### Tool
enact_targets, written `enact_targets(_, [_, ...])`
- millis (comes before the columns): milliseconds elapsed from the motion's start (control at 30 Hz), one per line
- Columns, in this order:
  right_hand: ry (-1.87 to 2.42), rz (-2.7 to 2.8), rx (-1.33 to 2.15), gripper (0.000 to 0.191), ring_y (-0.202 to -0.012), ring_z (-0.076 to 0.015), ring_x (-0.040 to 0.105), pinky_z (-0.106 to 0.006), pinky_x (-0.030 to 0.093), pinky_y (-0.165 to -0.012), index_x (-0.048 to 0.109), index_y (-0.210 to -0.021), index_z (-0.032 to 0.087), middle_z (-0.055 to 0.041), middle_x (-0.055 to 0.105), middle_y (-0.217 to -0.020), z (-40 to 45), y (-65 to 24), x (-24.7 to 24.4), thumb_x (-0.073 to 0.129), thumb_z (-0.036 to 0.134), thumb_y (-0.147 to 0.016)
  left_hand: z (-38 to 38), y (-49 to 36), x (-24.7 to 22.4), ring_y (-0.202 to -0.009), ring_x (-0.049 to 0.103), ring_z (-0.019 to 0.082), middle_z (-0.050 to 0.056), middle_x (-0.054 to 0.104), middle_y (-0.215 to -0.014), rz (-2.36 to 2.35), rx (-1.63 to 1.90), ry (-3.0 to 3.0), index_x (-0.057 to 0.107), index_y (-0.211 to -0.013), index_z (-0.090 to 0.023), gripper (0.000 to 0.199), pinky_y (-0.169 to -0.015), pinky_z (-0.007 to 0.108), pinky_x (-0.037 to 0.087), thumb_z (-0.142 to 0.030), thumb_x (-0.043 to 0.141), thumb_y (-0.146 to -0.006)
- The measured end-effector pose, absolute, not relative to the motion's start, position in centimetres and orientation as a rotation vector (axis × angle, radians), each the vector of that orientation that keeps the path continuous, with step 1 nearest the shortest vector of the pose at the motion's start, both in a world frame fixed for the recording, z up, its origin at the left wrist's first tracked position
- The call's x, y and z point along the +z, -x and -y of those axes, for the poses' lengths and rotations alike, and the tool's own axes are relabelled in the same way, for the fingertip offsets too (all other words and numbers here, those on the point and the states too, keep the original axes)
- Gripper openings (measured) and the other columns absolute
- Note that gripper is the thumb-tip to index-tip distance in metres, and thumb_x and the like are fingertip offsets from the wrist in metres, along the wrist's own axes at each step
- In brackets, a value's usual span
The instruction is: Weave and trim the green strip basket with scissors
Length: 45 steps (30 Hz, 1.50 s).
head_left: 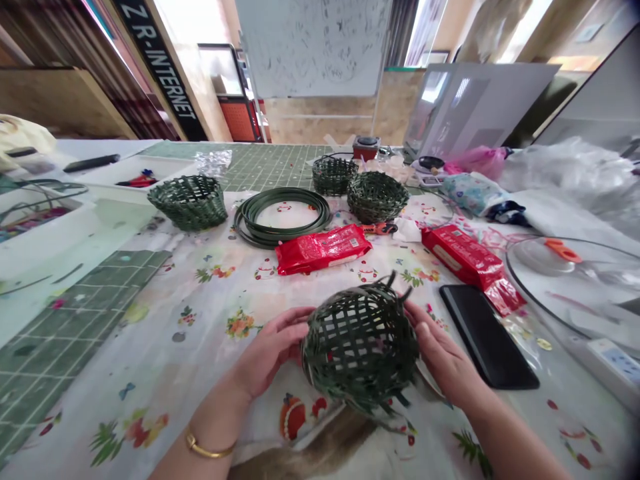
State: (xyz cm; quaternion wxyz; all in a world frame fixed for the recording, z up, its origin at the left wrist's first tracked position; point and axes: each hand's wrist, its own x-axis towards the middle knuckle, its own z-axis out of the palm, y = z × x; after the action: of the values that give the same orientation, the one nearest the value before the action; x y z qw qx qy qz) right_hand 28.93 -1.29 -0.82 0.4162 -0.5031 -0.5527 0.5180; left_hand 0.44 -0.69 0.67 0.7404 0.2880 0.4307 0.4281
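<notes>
Between my two hands is a dark green woven basket (361, 340), tilted so that its open lattice faces me. Loose strip ends stick out at its top right and along its lower edge. My left hand (270, 350) presses its curled fingers against the basket's left side; a gold bangle (209, 448) circles that wrist. On the opposite side my right hand (443, 357) grips the rim, thumb towards me and the other fingers partly hidden behind the weave. Under the basket's lower edge lies something brown and furry-looking (320, 453), partly out of view.
Beyond the basket lie a red packet (324, 249), a coil of green strip (253, 230) and three more woven baskets (189, 202). To the right are a black phone (487, 337), another red packet (467, 260), orange-handled scissors (563, 251) and a power strip (615, 360). White trays (135, 175) stand left.
</notes>
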Motion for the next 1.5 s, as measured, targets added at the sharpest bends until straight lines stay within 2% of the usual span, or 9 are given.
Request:
enact_targets(67, [1.321,1.408,1.291,0.055,-0.138,-0.0277,0.034,-0.050,0.019,-0.117,0.048,-0.137,0.030,-0.0039,0.046,-0.146,1.0,-28.7,-1.2,0.049,0.056,-0.089,0.4,-0.8,0.3,-0.088,0.066,0.020,0.006,0.073,-0.100,-1.026,1.055,-0.606,0.069,-0.106,-0.019,0.030,-0.075,0.029,0.050,-0.036,0.064,-0.082])
enact_targets(200, [1.261,1.324,1.300,0.056,-0.137,-0.0264,0.036,-0.048,0.029,-0.113,0.042,-0.141,0.032,-0.0026,0.040,-0.150,1.0,-27.9,-2.3,0.044,0.058,-0.091,0.5,-2.3,-0.2,-0.114,0.058,0.025,0.007,0.067,-0.119,-0.959,1.286,-0.519,0.063,-0.118,-0.019,0.051,-0.096,0.035,0.044,-0.056,0.053,-0.084])
enact_targets(367, [1.175,1.365,1.284,0.060,-0.145,-0.0186,0.017,-0.044,0.017,-0.118,0.022,-0.148,0.036,0.0044,0.025,-0.156,2.0,-26.8,-4.4,0.029,0.059,-0.094,1.2,-4.8,-1.4,-0.129,0.046,0.020,0.001,0.054,-0.138,-0.968,1.476,-0.542,0.053,-0.130,-0.029,0.051,-0.106,0.031,0.035,-0.056,0.048,-0.087])
enact_targets(533, [1.193,1.475,1.258,0.067,-0.146,-0.0198,0.002,-0.046,0.003,-0.119,0.012,-0.151,0.031,0.0035,0.008,-0.160,2.7,-26.2,-3.9,0.032,0.059,-0.094,1.4,-5.6,-2.1,-0.124,0.050,0.015,-0.003,0.061,-0.129,-1.194,1.592,-0.629,0.059,-0.122,-0.031,0.042,-0.103,0.023,0.035,-0.054,0.045,-0.089])
enact_targets(767, [1.071,1.331,1.357,0.058,-0.140,-0.0241,0.031,-0.045,0.028,-0.114,0.032,-0.143,0.032,-0.0029,0.032,-0.154,1.9,-26.2,-2.6,0.033,0.060,-0.093,-0.2,-4.5,-1.0,-0.114,0.058,0.021,0.004,0.067,-0.118,-1.037,1.543,-0.419,0.063,-0.115,-0.023,0.046,-0.096,0.031,0.045,-0.057,0.050,-0.086])
enact_targets(967, [0.957,1.272,1.383,0.053,-0.145,-0.0198,0.018,-0.044,0.016,-0.119,0.030,-0.146,0.035,0.0043,0.023,-0.157,2.2,-25.8,-3.3,0.024,0.054,-0.097,-0.3,-4.6,-0.4,-0.109,0.061,0.022,0.004,0.069,-0.113,-0.983,1.560,-0.379,0.064,-0.112,-0.022,0.046,-0.092,0.034,0.049,-0.057,0.051,-0.086])
enact_targets(1267, [0.993,1.709,1.109,0.066,-0.145,-0.0252,0.012,-0.047,0.015,-0.118,0.014,-0.151,0.032,0.0026,0.015,-0.159,3.5,-25.3,-2.8,0.043,0.050,-0.094,0.3,-5.4,-0.5,-0.100,0.065,0.022,0.002,0.073,-0.104,-0.992,1.618,-0.365,0.066,-0.106,-0.023,0.039,-0.089,0.035,0.050,-0.053,0.057,-0.083])
enact_targets(1400, [1.028,1.713,1.069,0.066,-0.144,-0.0268,0.018,-0.049,0.013,-0.118,0.023,-0.149,0.030,-0.0008,0.021,-0.158,2.9,-25.9,-3.5,0.049,0.048,-0.091,-0.1,-5.0,-0.2,-0.092,0.067,0.020,0.001,0.074,-0.097,-0.957,1.565,-0.354,0.068,-0.099,-0.022,0.032,-0.084,0.033,0.052,-0.048,0.060,-0.083])
enact_targets(1500, [0.995,1.519,1.263,0.055,-0.142,-0.0256,0.027,-0.049,0.019,-0.116,0.035,-0.145,0.031,-0.0024,0.032,-0.154,2.0,-26.6,-3.7,0.040,0.052,-0.094,-0.6,-4.2,-0.2,-0.081,0.068,0.018,0.000,0.074,-0.087,-0.953,1.495,-0.387,0.068,-0.100,-0.020,0.028,-0.077,0.030,0.053,-0.040,0.063,-0.081])
